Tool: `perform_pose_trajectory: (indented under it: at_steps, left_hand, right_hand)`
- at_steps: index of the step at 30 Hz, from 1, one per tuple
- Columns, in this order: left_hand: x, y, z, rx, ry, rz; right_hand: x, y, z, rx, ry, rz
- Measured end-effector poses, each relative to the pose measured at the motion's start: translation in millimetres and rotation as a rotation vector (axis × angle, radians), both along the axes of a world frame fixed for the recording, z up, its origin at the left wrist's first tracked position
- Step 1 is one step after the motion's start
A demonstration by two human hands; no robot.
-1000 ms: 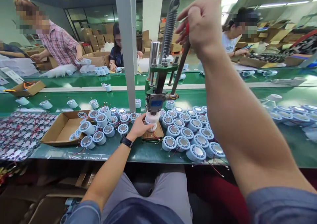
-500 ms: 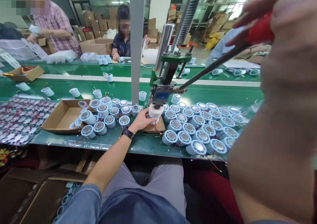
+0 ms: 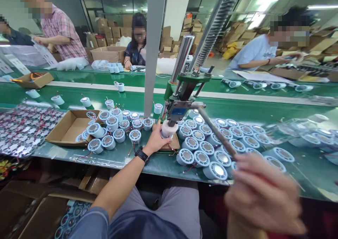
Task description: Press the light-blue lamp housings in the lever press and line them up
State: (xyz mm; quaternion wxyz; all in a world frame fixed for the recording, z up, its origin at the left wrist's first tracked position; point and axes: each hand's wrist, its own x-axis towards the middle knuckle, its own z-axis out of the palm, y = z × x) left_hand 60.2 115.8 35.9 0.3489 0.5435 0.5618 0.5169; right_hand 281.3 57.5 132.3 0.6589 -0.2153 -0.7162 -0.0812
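Note:
My left hand [image 3: 157,139], with a black watch on its wrist, wraps its fingers and thumb around a pale blue round part under the press [image 3: 179,108]. A white cylindrical press head [image 3: 169,128] sits down on that part, and thin wires come out near my thumb. My right hand [image 3: 264,193], blurred by motion, is closed around the end of the metal press lever [image 3: 218,131], which slants down toward me. A bit of red handle shows between its fingers. Many pale blue round parts [image 3: 206,147] stand to the right of the press.
Left of the press are more round parts and an open cardboard box [image 3: 70,128]. Circuit boards [image 3: 25,129] cover the far left. A grey post [image 3: 154,52] rises behind the parts. Several people sit or stand across the green bench [image 3: 126,96].
My right hand has swung down from the upper right, bringing the lever from raised to lowered. My left hand stays at the part under the press. The view has shifted slightly.

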Motion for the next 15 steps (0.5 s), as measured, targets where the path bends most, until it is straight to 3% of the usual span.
perform_pose_trajectory:
  at_steps: [2, 3, 5, 7, 8, 9, 11, 15]
  left_hand:
    - [2.2, 2.1, 0.1, 0.026, -0.083, -0.003]
    - [3.8, 3.8, 0.3, 0.037, -0.131, 0.000]
    - [6.8, 7.0, 1.5, 0.055, -0.196, 0.020]
    - [7.6, 6.5, 4.1, 0.071, -0.176, 0.057]
    - [6.5, 3.4, 5.8, 0.078, -0.139, 0.083]
    - [4.2, -1.9, 7.5, 0.082, -0.086, 0.110]
    - [-4.5, -19.2, 10.0, 0.083, 0.069, 0.166]
    - [-28.3, -62.9, 11.8, 0.083, 0.500, 0.143]
  right_hand:
    - [-0.1, 37.4, 64.4, 0.154, 0.014, 0.035]
    - [-3.2, 58.8, 99.3, 0.148, -0.001, 0.061]
    - [-14.7, 103.0, 159.9, -0.039, -0.075, 0.170]
    - [-27.8, 145.8, 195.6, -0.304, -0.162, 0.278]
    - [-32.9, 165.8, 201.8, -0.401, -0.199, 0.281]
    - [-36.0, 184.6, 200.3, -0.485, -0.225, 0.235]
    - [-36.6, 217.7, 176.5, -0.609, -0.279, 0.051]
    - [-26.7, 258.4, 77.5, -0.802, -0.548, -0.264]
